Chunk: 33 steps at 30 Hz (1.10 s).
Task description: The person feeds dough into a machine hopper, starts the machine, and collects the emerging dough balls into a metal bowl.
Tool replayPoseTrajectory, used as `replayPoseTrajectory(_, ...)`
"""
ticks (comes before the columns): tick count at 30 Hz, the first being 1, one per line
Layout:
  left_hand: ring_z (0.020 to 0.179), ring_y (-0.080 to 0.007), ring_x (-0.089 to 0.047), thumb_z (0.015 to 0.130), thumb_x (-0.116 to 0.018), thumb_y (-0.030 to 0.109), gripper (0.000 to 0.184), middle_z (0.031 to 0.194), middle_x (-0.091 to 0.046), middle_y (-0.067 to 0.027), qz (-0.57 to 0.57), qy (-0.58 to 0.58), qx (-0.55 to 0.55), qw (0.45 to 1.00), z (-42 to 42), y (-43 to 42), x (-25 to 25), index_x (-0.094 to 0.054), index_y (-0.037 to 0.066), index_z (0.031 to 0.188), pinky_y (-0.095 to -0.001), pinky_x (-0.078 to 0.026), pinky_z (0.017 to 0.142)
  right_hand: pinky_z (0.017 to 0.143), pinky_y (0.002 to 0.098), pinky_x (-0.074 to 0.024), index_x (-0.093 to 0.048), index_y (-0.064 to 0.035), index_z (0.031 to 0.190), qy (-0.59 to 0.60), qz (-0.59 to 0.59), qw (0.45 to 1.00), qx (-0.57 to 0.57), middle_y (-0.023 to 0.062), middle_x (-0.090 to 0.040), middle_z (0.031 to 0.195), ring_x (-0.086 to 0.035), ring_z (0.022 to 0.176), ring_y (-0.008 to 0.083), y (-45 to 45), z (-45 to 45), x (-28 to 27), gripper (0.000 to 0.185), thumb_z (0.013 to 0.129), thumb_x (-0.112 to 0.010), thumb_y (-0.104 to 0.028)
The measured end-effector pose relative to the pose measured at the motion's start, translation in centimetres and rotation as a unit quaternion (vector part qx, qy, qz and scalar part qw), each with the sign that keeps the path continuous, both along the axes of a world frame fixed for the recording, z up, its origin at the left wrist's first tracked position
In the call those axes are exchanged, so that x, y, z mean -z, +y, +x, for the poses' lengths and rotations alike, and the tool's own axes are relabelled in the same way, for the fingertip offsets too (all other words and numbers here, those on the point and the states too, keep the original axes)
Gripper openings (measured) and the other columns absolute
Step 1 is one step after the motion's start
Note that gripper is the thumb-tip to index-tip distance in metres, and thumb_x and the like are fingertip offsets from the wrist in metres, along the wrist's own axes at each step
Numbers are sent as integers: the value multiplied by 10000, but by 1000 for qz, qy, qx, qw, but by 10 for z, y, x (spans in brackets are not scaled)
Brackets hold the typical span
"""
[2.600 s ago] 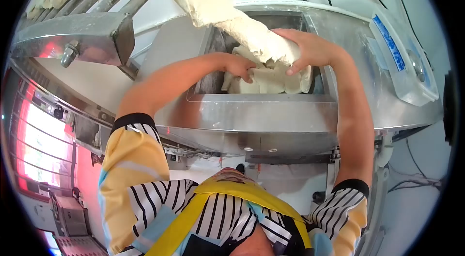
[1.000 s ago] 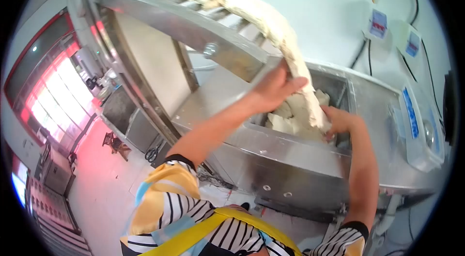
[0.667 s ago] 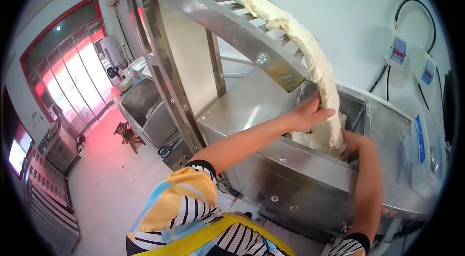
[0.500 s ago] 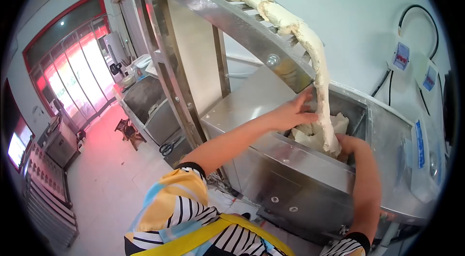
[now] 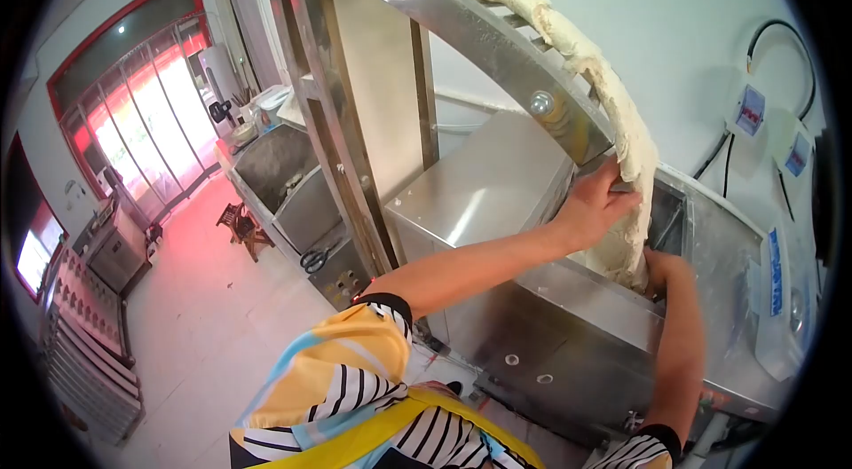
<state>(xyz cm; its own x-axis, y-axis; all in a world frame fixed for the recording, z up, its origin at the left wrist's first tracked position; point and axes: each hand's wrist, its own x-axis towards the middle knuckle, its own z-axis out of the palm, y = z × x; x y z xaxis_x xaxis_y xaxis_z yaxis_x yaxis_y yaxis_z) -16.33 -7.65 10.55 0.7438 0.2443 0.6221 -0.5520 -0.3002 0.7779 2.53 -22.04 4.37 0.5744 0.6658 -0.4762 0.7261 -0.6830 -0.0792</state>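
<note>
A long, thick strip of pale dough [image 5: 568, 34] comes down over a slatted metal chute and hangs into a stainless steel trough [image 5: 679, 212]. My left hand [image 5: 593, 213] is closed on the hanging part just below the chute's end, its thumb and fingers against the dough. Lower down, my right hand [image 5: 667, 274] reaches into the trough from the right. Its fingers curl at the bottom end of the dough and are partly hidden by it. More dough lies in the trough, mostly behind my left hand and the strip.
The chute's steel side rail [image 5: 461, 34] slopes down beside the dough. A metal housing [image 5: 479, 176] stands left of the trough. Scissors [image 5: 313, 261] hang near a floury bin [image 5: 280, 169]. Switch boxes [image 5: 747, 110] with black cables are on the right wall. A small stool [image 5: 241, 228] stands on the floor.
My left hand has moved up to the right and closed on the dough, which now bows outward to the right. My right hand stays low in the trough. The view has shifted slightly.
</note>
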Motion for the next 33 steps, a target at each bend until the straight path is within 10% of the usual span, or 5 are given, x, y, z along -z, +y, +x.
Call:
replayPoseTrajectory(9, 1057, -175, -473, 845, -514, 103, 531, 1185, -458, -111, 108, 38, -79, 990, -20, 73, 63, -275, 38, 1315, -318, -401, 882, 888, 385, -414, -333, -124, 1293, -1, 14, 994, -105, 140, -500, 1180, -475, 1096, 303, 8, 36, 46, 898, 518, -785, -105)
replayPoseTrajectory(11, 1024, -190, -499, 865, -488, 149, 488, 1161, -471, -121, -9, 23, -71, 997, -9, 95, 81, -299, 25, 1297, -320, -418, 858, 926, 367, -380, -275, -109, 1332, 35, 22, 997, -65, 153, -415, 1273, -422, 1151, 304, 1, 26, 23, 957, 530, -791, -177)
replayPoseTrajectory(15, 985, -222, -532, 882, -469, 190, 448, 1144, -485, -130, -93, 6, -52, 994, -8, 83, 65, -329, -6, 1260, -338, -446, 821, 921, 328, -371, -326, -68, 1305, 84, 278, 955, -58, 158, -440, 1240, -432, 1136, 275, -13, 42, 21, 848, 569, -743, -108)
replayPoseTrajectory(33, 1006, -218, -515, 829, -556, 179, 527, 1102, -508, -127, 140, -35, -54, 988, -12, 52, 27, -316, -23, 1253, -347, -430, 837, 868, 339, -404, -428, -84, 1246, 27, 81, 996, -32, 120, -520, 1145, -499, 1046, 280, -4, 34, 24, 646, 679, -696, -237)
